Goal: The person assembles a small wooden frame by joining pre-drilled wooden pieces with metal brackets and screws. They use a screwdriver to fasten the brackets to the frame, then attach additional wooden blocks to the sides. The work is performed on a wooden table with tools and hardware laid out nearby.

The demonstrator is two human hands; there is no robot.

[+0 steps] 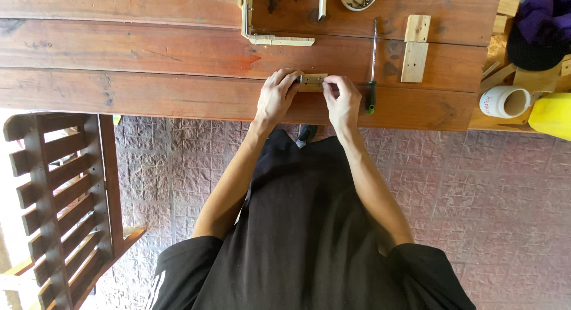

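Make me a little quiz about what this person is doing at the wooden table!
1. True or false: both hands touch the small wooden block.
2. Which tool lies just beside the right hand? A) hammer B) screwdriver C) saw
3. What stands at the right end of the table, next to the yellow thing?

Key
1. True: the left hand also holds it.
2. B
3. A white cup on its side.
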